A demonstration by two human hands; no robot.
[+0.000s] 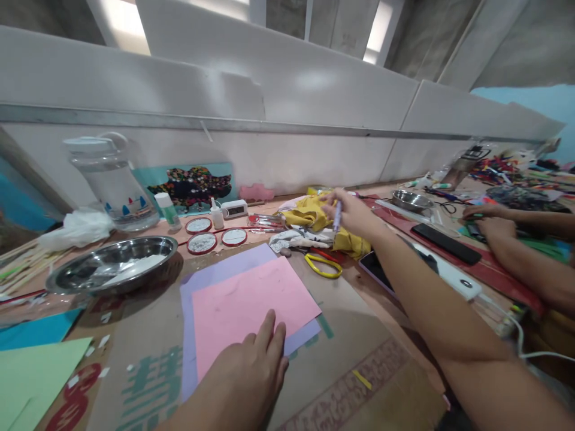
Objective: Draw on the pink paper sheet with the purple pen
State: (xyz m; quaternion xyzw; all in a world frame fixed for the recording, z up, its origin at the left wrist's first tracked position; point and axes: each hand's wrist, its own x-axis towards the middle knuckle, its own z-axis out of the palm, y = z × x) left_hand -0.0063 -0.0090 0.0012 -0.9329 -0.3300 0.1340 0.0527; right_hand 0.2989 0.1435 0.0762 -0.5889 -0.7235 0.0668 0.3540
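My left hand (254, 368) lies with its fingers stretched out on a pink sheet of paper (251, 299). Under that sheet is a larger purple sheet (187, 317), which shows along the edges. Reaching forward, my right hand (348, 212) is closed around a slim light purple pen (336, 216). That hand hovers over or touches a yellow cloth (309, 215); I cannot tell which. Scissors with a yellow handle (323, 266) lie just in front of the cloth, their blades hidden.
Cardboard (148, 335) covers the table. A steel bowl (117, 263), a water bottle (114, 185), a glue stick (167, 211) and small red-rimmed dishes (202, 242) stand at left and back. A phone (445, 243) lies at right, near another person's hands (494, 224).
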